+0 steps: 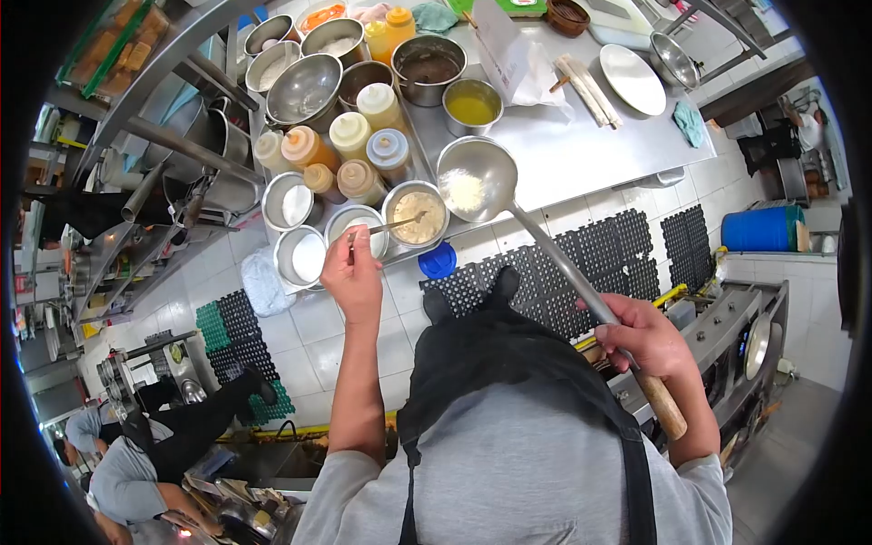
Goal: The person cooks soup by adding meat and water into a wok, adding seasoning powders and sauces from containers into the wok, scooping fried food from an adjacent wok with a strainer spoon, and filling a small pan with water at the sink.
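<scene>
- Pinching a thin metal spoon (391,224) near its end, the left hand (352,282) has thumb and fingers closed; the utensil looks light and stiff, best held high on the stem
- Standing just beyond, squeeze bottles (361,182) crowd its far side and could topple if bumped
- Under the spoon's tip, a round metal bowl (391,200) holds pale, lumpy powder (418,232), probably soft and easily spilled
- Next, beside that rim, a large ladle (495,171) carries a little powder; rigid and likely front-heavy; whether they touch, I cannot tell
- Farther back, a white plate (633,80) lies well apart
- Right hand (645,336) wrapped around the ladle's metal shaft; the wooden end (660,406) below offers a drier-looking hold
- Far right, steel equipment (740,318) near that arm limits backward swings
</scene>
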{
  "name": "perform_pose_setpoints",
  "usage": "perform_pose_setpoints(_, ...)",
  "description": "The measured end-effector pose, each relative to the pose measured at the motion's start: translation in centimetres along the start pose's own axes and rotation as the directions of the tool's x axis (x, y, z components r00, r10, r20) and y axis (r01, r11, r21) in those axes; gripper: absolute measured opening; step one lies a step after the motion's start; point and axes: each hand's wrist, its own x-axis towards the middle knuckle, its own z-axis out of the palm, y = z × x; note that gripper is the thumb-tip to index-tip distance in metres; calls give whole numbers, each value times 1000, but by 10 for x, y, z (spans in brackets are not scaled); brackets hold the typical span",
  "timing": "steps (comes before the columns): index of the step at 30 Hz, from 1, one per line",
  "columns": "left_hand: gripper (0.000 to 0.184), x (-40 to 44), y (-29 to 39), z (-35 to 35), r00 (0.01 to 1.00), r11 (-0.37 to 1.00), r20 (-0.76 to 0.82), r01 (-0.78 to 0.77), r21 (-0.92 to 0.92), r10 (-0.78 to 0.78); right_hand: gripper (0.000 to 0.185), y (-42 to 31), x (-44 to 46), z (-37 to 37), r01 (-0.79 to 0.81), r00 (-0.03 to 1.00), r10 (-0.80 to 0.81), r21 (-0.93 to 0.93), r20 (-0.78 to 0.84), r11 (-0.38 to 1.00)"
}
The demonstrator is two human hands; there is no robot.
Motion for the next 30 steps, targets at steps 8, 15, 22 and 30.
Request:
perform_pose_setpoints(8, 22, 9, -1, 6, 981, 982, -57, 180, -52, -183, 43, 10, -1, -9, 10, 1000, -10, 29, -14, 1000)
perform_pose_setpoints(15, 21, 15, -23, -6, 920, 881, -123, 308, -358, -372, 44, 12, -3, -9, -4, 1000, 4, 32, -7, 999)
perform_pose_setpoints(22, 22, 8, 55, -30, 967, 922, -173, 113, -370, -188, 44, 9, 4, -4, -37, 998, 37, 9, 44, 999)
perform_pose_setpoints(30, 18, 9, 19, -5, 996, 995, 9, -84, 52, 84, 43, 9, 11, -1, -49, 989, 45, 21, 138, 999)
